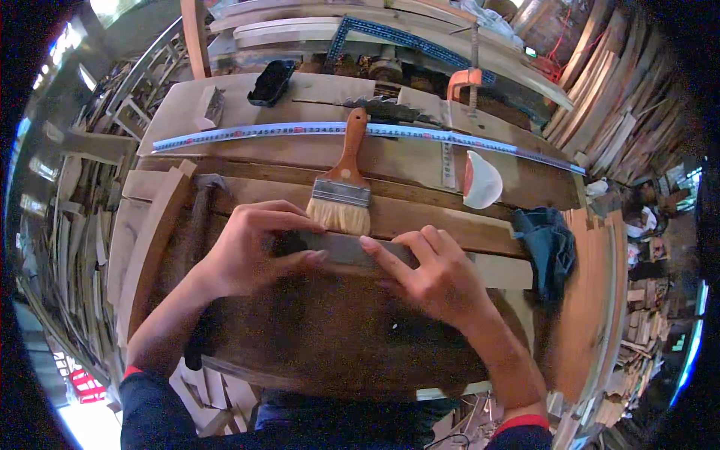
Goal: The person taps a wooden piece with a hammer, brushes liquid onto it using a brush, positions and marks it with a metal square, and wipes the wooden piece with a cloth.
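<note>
Between my two hands is a flat grey rectangular block [346,252], held level over the dark board [315,330] at the near side of the bench; its exact kind I cannot make out. My left hand [259,244] is closed on its left end, thumb along the near side. At its right end, my right hand [435,274] grips it with the index finger stretched along the top. Just beyond the block lies a wide paintbrush [343,187], pale bristles toward me and wooden handle pointing away. To the left of my left hand rests a hammer [201,217].
A long measuring strip [405,133] crosses the bench behind the brush, near a toothed saw blade [394,109]. Farther back are a black tray [271,82], an orange clamp [465,81] and a metal square [412,45]. Rightward are a white, reddish-faced piece [484,180] and dark cloth [546,244].
</note>
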The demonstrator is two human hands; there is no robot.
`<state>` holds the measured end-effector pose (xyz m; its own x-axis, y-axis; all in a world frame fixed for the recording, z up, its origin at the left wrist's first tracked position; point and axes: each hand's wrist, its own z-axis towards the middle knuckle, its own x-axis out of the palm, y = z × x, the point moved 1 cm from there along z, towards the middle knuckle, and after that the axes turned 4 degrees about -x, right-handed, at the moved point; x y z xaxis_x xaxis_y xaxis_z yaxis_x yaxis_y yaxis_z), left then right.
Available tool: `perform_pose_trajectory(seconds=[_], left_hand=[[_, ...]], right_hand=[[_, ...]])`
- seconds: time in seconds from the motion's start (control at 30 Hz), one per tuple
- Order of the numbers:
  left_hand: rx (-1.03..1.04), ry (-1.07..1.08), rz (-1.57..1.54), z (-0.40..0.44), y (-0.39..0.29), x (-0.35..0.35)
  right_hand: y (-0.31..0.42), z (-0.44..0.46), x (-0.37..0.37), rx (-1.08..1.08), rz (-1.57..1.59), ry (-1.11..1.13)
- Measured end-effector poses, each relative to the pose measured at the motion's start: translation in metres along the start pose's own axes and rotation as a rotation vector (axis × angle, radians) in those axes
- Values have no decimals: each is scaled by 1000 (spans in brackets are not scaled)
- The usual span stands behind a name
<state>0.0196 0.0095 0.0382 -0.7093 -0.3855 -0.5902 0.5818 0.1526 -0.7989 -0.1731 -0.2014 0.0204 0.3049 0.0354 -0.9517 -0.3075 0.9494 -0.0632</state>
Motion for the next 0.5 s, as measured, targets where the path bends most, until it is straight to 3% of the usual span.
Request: perform_pose_trajectory(seconds=[0.23, 0.5], left_hand=[[-128, 9, -70, 1, 4, 1], [-159, 52, -69, 2, 6, 0]], right_hand=[[1, 2, -2, 2, 2, 10], [-4, -1, -12, 131, 281, -96]])
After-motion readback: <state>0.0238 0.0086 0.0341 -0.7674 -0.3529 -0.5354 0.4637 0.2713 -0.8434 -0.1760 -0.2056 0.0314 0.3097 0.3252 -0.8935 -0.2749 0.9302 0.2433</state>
